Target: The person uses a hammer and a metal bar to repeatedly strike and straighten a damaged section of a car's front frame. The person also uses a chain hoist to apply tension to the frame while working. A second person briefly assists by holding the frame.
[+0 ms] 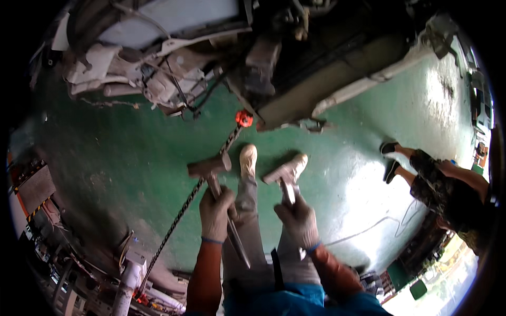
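Observation:
My gloved left hand [215,216] grips a large hammer [205,166] by its long metal handle, the heavy head raised above the fist and the shaft running down below it. My gloved right hand [299,221] is closed on a smaller hammer [279,173] with a shorter metal handle, its head over my right shoe. Behind the left hammer a dark chain [179,213] runs taut from a red hook fitting [243,118] at the vehicle's lower edge down to the lower left.
A partly dismantled vehicle body [337,89] spans the top. A white metal post [128,276] stands at lower left, near a rack [37,192]. Another person [458,195] stands at right on the green floor [105,158]. A cable [369,229] lies on the floor at lower right.

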### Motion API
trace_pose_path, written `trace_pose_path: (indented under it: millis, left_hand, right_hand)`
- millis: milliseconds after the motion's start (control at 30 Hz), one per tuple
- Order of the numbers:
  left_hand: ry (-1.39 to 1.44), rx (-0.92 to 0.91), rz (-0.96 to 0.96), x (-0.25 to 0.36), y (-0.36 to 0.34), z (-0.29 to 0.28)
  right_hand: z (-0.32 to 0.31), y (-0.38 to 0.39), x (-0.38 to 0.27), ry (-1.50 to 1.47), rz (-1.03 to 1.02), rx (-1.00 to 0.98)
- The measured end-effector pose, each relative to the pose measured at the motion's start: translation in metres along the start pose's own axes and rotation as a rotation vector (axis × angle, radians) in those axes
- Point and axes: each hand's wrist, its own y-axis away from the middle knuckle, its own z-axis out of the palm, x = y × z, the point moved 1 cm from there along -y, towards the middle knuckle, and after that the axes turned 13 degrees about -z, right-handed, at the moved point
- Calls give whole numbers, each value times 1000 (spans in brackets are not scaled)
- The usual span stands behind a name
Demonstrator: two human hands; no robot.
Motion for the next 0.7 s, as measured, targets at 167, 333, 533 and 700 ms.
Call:
trace_pose_path:
  millis: [167, 333, 533, 700]
  left_hand:
    - [8, -8, -66, 2, -1, 6]
    - [-43, -2, -52, 0, 12, 7]
    - [-188, 26, 52, 7, 11, 19]
    - [-255, -37, 161, 28, 18, 31]
  right_hand:
    - [-11, -62, -88, 245, -541, -129]
    - [0, -26, -2, 79, -78, 75]
    - [-10, 60, 72, 246, -149, -93]
    - [-57, 30, 25, -507, 96, 105]
